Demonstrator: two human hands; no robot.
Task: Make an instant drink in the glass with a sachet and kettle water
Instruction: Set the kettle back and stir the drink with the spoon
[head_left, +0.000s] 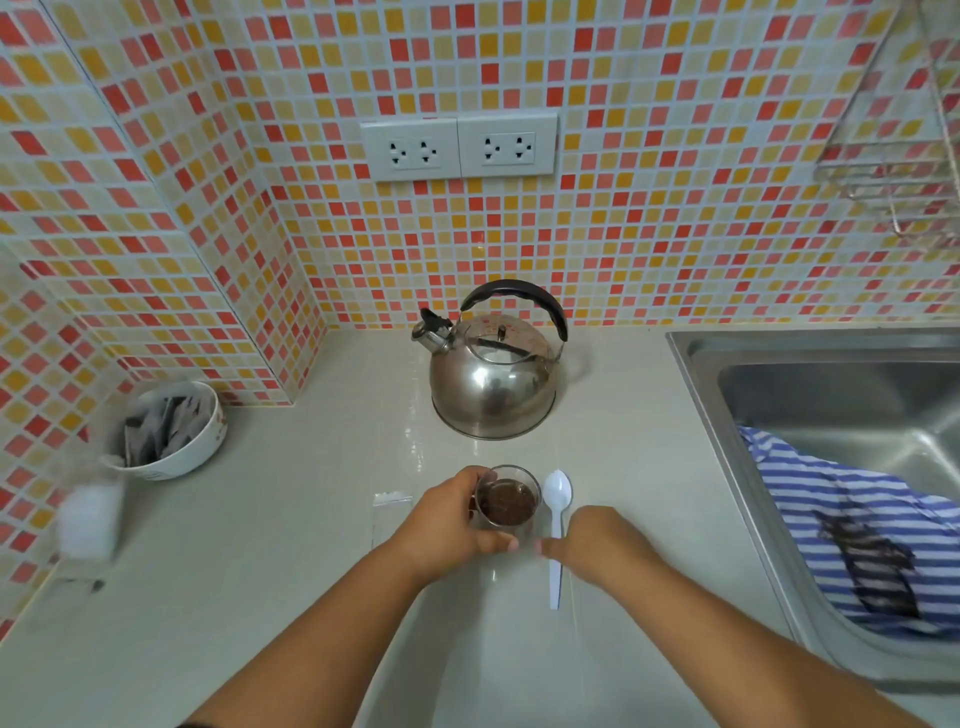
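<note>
Two bare hands are seen low over a pale countertop. The left hand is wrapped around the left side of a small clear glass, its fingers curled to the wall of the glass and the thumb stretched along the near side, so the glass is gripped. The right hand is laid over the handle of a white plastic spoon, with the fingers bent downward and drawn fairly close together; whether the handle is actually pinched cannot be told, since the fingertips are hidden under the hand. The bowl of the spoon is seen just right of the glass, and the handle end is left sticking out toward the viewer.

The glass is stood near the middle of the counter, in front of a steel kettle with a black handle. A layer of dark brown granules is held in its bottom, dry in look. An emptied clear sachet is laid flat just left of the left hand.

No brand or writing can be read anywhere. Grey packets are held in a white bowl at the far left, but their print is blurred. A double socket plate is fixed to the orange and red mosaic wall. At the right, a blue striped cloth is draped into a steel sink.
</note>
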